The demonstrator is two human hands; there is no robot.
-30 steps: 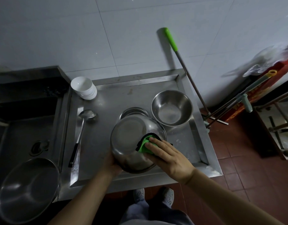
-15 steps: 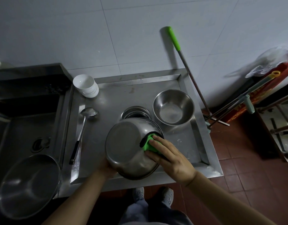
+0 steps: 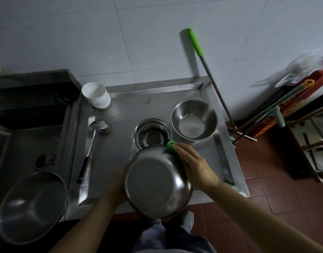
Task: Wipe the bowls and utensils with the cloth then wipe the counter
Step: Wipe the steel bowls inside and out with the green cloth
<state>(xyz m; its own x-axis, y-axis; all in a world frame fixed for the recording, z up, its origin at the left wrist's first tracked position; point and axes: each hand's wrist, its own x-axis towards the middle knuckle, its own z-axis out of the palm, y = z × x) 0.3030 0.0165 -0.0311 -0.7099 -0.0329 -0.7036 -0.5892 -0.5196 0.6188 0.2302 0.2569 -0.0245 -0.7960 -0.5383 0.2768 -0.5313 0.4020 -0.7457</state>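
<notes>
My left hand (image 3: 118, 185) holds a large steel bowl (image 3: 157, 181) tilted over the counter's front edge, its underside facing me. My right hand (image 3: 195, 165) presses a green cloth (image 3: 170, 146) against the bowl's far right rim. A second steel bowl (image 3: 194, 119) stands upright at the right of the steel counter (image 3: 120, 114). A smaller stack of steel bowls (image 3: 152, 133) sits in the middle. A steel ladle with a black handle (image 3: 92, 147) lies at the left. Stacked white bowls (image 3: 96, 94) stand in the back left corner.
A sink (image 3: 29, 143) lies to the left with a big steel basin (image 3: 31, 207) at its front. A green-handled mop pole (image 3: 208, 70) leans on the tiled wall right of the counter. More poles and a rack (image 3: 293, 125) crowd the red-tiled floor on the right.
The held bowl has swung nearer me and turned its base up. My right hand slid the green cloth from the bowl's near side up to its far right rim.
</notes>
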